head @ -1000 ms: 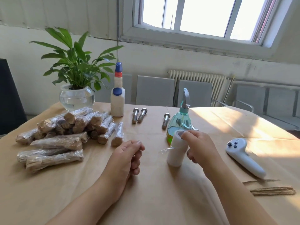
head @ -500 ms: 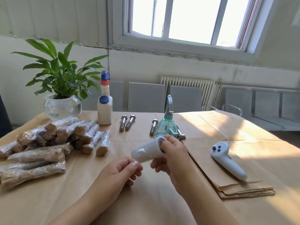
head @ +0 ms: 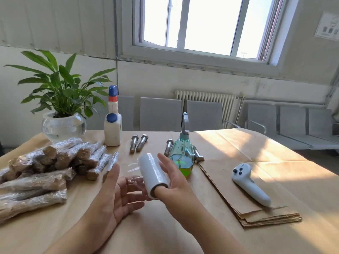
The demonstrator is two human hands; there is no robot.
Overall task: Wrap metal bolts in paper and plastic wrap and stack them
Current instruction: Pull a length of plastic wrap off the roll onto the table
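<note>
My right hand (head: 177,183) holds a white roll of plastic wrap (head: 153,173) above the table, thumb pushed into its core and fingers straight along its far side. A loose tail of clear film (head: 134,180) runs left from the roll over the fingers of my left hand (head: 113,197), which lies palm up with fingers spread. Two bare metal bolts (head: 138,145) lie at the back, and another bolt (head: 168,147) sits beside the spray bottle. A pile of wrapped bolts (head: 55,162) is stacked at the left.
A green spray bottle (head: 181,158) stands just behind the roll. A stack of brown paper sheets (head: 229,191) lies at the right with a white controller (head: 249,182) on it. A white glue bottle (head: 112,125) and a potted plant (head: 63,125) stand at the back left.
My right hand has lifted the roll off the table and tipped it on its side. My left hand has turned palm up and opened beneath the film tail.
</note>
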